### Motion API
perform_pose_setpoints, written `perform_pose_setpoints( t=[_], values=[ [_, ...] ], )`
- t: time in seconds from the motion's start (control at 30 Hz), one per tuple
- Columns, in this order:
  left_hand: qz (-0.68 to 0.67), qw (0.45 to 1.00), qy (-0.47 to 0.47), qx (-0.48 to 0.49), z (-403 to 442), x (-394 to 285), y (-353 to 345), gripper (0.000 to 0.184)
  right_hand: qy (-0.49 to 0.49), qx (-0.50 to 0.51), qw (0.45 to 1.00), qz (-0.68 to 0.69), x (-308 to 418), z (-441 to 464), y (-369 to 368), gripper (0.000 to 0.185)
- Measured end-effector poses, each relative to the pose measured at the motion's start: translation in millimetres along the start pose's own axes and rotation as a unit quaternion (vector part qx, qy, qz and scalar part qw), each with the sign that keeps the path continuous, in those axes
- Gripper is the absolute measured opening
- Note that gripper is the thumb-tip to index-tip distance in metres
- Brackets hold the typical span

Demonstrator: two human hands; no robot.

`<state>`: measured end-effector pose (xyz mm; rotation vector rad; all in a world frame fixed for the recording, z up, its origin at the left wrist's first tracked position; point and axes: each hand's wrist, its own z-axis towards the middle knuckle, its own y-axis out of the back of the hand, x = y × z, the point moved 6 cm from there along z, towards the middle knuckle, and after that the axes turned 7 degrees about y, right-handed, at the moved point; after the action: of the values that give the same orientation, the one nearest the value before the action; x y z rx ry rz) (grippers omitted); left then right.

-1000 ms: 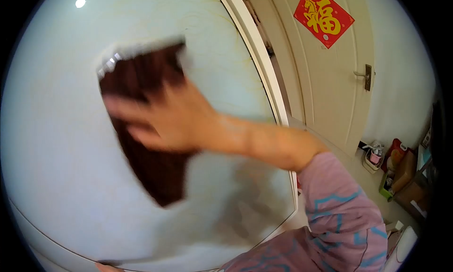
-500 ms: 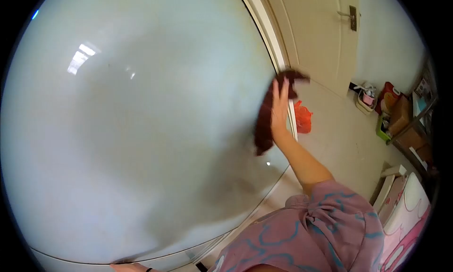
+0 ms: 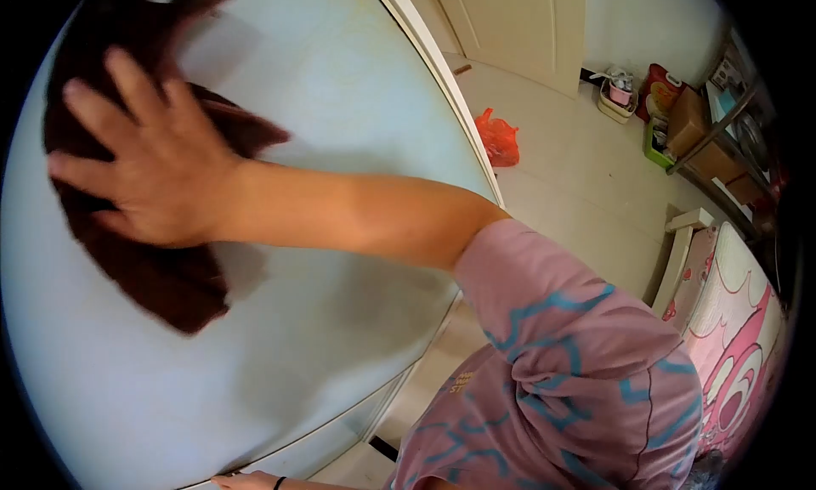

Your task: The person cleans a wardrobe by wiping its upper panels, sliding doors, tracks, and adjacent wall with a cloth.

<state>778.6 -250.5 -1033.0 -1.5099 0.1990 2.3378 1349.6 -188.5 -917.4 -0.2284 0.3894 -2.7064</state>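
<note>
My right hand [image 3: 157, 154] lies with its fingers spread on a dark brown cloth [image 3: 161, 286], pressing it against a large, glossy, pale blue-white panel [image 3: 340, 311]. The cloth is rumpled, and its loose corners stick out above and below the hand. At the bottom of the view, my left hand [image 3: 248, 481] has its fingers closed at the panel's lower edge. A black band circles that wrist, and part of the hand is cut off by the frame.
Beyond the panel's white edge frame, a red plastic bag [image 3: 500, 140] lies on the tiled floor. A cream door [image 3: 527, 31] stands behind. Baskets, boxes [image 3: 687, 123] and a shelf [image 3: 735, 107] line the right side, near a pink cartoon-patterned piece [image 3: 731, 337].
My right hand has carried the brown cloth from the panel's right edge far over to its upper left. The view has shifted, and my left hand stays at the lower edge.
</note>
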Motion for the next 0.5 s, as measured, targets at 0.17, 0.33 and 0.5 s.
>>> perform_pose_setpoints(
  t=[0.17, 0.33, 0.5],
  values=[
    [0.018, 0.999, 0.048, 0.01, 13.9, 6.7, 31.1, 0.055, 0.038, -0.055, 0.998, 0.01, -16.7, 1.2, -4.9, 0.044],
    [0.029, 0.997, 0.067, 0.04, 22.3, 9.0, 50.3, 0.054, 0.061, -0.025, 0.998, -0.011, -51.3, -16.6, 20.9, 0.044],
    [0.086, 0.995, 0.035, -0.025, 13.2, -14.9, 39.4, 0.055, 0.093, 0.056, 0.992, -0.065, -92.3, -51.3, 64.8, 0.043]
  ],
)
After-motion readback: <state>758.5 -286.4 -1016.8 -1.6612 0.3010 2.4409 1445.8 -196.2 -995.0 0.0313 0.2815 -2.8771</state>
